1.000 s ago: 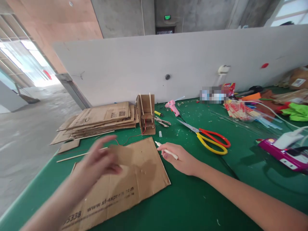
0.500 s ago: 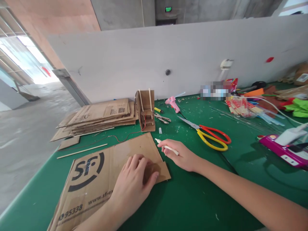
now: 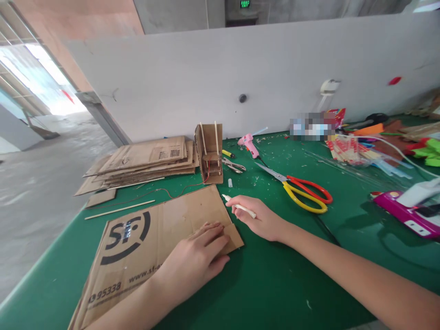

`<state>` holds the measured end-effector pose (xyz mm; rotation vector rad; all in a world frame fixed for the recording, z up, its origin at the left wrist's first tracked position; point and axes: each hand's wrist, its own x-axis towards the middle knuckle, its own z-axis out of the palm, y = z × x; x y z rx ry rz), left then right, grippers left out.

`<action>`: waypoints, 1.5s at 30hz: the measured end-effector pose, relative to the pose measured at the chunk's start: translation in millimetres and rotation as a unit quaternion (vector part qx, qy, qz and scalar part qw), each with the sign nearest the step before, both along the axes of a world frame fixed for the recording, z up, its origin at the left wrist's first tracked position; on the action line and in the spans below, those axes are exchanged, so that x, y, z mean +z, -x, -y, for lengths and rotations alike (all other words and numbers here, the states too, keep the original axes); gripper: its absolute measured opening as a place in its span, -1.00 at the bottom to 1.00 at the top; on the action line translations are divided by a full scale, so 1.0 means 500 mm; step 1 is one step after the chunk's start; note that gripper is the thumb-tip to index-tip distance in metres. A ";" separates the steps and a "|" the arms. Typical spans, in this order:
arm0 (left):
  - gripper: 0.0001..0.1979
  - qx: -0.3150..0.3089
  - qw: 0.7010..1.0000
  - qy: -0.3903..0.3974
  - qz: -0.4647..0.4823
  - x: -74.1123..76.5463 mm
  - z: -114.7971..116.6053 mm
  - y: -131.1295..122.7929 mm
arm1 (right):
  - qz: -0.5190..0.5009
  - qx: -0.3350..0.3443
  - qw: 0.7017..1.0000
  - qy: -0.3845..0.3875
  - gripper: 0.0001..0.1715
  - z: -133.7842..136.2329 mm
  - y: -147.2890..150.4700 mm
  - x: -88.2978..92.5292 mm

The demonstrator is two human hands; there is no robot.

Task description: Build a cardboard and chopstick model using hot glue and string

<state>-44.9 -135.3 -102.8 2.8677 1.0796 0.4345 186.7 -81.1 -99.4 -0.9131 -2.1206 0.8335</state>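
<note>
A large sheet of cardboard (image 3: 178, 211) with black SF print lies on the green table in front of me. My left hand (image 3: 202, 252) rests flat on its right part, fingers stretched out, partly over a smaller cardboard piece (image 3: 235, 239) at the edge. My right hand (image 3: 257, 217) is closed round a white pen (image 3: 245, 211), its tip pointing up and left just beyond the sheet's right edge. A small translucent cap (image 3: 230, 183) lies on the table past the pen tip.
Behind the sheet stand a cardboard model with sticks (image 3: 210, 156) and a cardboard stack (image 3: 147, 160). Pliers (image 3: 234, 166), a pink glue gun (image 3: 249, 145) and large scissors (image 3: 295, 185) lie farther right. A purple power strip (image 3: 405, 215) is at the right edge.
My left hand has flattened and slid slightly right over the smaller cardboard piece. The pen stays in my right hand, almost unmoved. The view has shifted slightly.
</note>
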 end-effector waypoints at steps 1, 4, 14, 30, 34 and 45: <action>-0.70 0.007 1.000 -0.005 0.002 -0.003 0.001 0.002 | -0.001 0.000 1.000 -0.001 -0.58 0.000 0.000 0.001; -0.67 0.024 1.000 -0.007 0.012 -0.010 0.003 0.007 | -0.005 0.000 1.000 -0.002 -0.57 0.001 0.000 0.003; -0.69 -0.003 0.996 0.085 0.017 0.040 0.002 0.019 | -0.074 -0.027 0.995 0.064 -0.45 0.001 -0.002 -0.004; -0.75 0.071 0.985 0.010 -0.158 0.065 0.049 -0.023 | -0.298 -0.038 0.905 0.302 -0.73 0.042 0.065 0.127; -0.73 0.075 0.984 0.100 -0.126 0.068 0.043 -0.023 | -0.454 -0.145 0.750 0.459 -0.74 0.044 0.127 0.093; -0.79 0.100 0.987 0.110 -0.059 0.041 0.048 -0.011 | -0.444 -0.140 0.802 0.374 -0.60 0.038 0.135 0.040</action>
